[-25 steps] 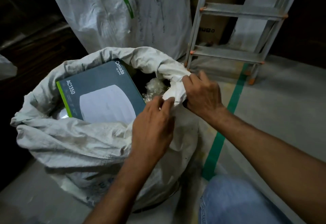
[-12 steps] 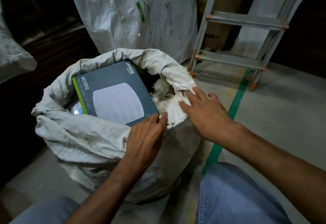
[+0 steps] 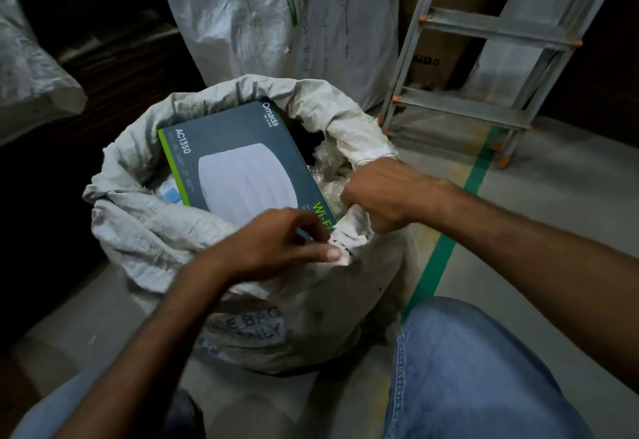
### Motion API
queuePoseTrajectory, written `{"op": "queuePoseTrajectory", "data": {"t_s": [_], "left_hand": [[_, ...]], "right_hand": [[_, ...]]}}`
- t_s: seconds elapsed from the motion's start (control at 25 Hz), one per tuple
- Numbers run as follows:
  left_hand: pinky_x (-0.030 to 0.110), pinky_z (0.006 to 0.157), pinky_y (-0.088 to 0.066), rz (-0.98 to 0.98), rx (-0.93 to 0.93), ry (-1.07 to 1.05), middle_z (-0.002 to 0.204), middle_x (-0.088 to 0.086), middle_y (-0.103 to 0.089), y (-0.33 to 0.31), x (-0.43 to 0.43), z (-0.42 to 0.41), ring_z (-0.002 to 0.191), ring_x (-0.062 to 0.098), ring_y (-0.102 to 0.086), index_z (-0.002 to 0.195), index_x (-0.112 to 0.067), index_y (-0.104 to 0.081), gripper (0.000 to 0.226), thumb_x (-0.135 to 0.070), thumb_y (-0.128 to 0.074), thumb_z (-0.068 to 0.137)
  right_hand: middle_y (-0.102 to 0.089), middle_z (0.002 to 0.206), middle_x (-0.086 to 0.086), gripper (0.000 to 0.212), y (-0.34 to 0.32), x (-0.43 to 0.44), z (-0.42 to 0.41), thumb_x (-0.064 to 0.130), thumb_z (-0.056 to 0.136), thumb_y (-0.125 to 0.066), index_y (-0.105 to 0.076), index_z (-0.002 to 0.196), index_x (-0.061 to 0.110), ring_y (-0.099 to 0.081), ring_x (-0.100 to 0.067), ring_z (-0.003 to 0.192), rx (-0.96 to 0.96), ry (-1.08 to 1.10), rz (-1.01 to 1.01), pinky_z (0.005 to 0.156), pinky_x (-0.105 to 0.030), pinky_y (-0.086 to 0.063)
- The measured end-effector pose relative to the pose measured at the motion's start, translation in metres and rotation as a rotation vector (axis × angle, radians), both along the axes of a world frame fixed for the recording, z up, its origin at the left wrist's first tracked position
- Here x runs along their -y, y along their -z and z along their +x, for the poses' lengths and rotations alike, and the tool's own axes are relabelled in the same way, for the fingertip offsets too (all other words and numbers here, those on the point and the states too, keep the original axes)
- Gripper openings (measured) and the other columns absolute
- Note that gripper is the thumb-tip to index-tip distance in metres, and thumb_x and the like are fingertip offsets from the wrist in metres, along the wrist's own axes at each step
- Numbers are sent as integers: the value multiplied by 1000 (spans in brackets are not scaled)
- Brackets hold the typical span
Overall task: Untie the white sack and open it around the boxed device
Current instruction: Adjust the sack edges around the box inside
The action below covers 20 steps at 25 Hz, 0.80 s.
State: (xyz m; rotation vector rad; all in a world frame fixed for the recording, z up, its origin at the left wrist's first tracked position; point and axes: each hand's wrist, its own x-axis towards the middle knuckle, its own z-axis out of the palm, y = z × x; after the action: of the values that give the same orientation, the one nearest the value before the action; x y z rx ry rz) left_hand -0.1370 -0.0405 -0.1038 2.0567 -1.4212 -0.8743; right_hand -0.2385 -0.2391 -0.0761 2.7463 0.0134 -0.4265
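On the concrete floor [image 3: 560,210], the rim of the white sack [image 3: 155,227] is being clenched by the previously flat right hand [image 3: 378,196] and pinched by the left hand [image 3: 276,247], baring more of the Omada box [image 3: 235,162].

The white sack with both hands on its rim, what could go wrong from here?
1. The right hand grips the bunched rim of the white sack right beside the boxed device, which sits high in the sack's mouth. A hard tug might jolt or tip the box.
2. The left hand pinches the same bunched fabric. Loose threads show along the rim, so the weave could tear.
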Motion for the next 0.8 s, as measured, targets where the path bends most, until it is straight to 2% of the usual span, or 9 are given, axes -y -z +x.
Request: {"op": "queuePoseTrajectory", "data": {"t_s": [0.04,0.12,0.2,0.36,0.48,0.56,0.6,0.68,0.8], "left_hand": [[37,100,-51,46,49,19,127,-8,-68,-7,-4,15,114,11,-65,125,-28,-65,71,-70,-76,69],[35,109,-40,288,436,107,146,-13,-55,-11,-14,35,135,14,-50,145,-38,-48,95,-79,-75,64],[33,103,-40,452,574,134,145,-15,-56,-5,-21,39,136,16,-51,149,-44,-41,95,-81,-71,66],[33,74,-43,230,754,57,116,-1,-71,20,-31,20,110,27,-65,125,-32,-60,50,-62,-65,85],[35,53,-35,-24,901,82,79,6,-69,35,-47,1,73,35,-67,101,-20,-57,32,-36,-75,80],[30,41,-31,-105,944,84,62,5,-62,40,-58,-4,51,34,-61,89,-16,-54,39,-28,-84,67],[31,41,-35,-105,908,58,65,4,-63,41,-62,-5,53,35,-62,88,-17,-52,39,-30,-84,68],[36,59,-49,-31,763,14,89,1,-67,34,-71,-3,81,31,-68,97,-22,-52,39,-49,-74,80],[38,92,-44,160,790,119,122,-6,-57,15,-90,18,114,20,-57,124,-31,-49,68,-66,-75,71]], "right_hand": [[-67,88,-6,22,7,2,-5,25,70,-63,-67,91,19,-66,-33,83,60,-7,-5,57,-33,-39],[-63,93,-4,22,22,2,-10,28,71,-67,-63,90,19,-65,-31,82,170,-4,-31,54,-35,-37],[-58,104,-4,26,35,-8,-9,25,76,-71,-61,99,18,-64,-29,86,233,70,-40,54,-37,-39],[-53,121,-4,46,28,-39,-8,18,79,-67,-53,123,20,-56,-28,110,220,131,25,81,-41,-44],[-60,130,2,69,-1,-50,-6,27,69,-68,-55,136,27,-54,-24,123,56,139,299,101,-41,-46],[-63,130,5,72,-6,-62,2,40,68,-78,-55,136,31,-59,-22,119,-153,166,415,97,-39,-50],[-66,122,4,65,-1,-72,4,44,69,-81,-58,128,30,-62,-23,113,-186,132,376,89,-37,-51],[-67,106,-1,39,22,-90,1,38,79,-73,-59,112,24,-67,-28,100,-28,-12,218,71,-35,-45],[-65,97,-3,23,38,-91,-8,26,84,-67,-57,104,20,-68,-30,81,200,-58,138,59,-35,-36]]}}
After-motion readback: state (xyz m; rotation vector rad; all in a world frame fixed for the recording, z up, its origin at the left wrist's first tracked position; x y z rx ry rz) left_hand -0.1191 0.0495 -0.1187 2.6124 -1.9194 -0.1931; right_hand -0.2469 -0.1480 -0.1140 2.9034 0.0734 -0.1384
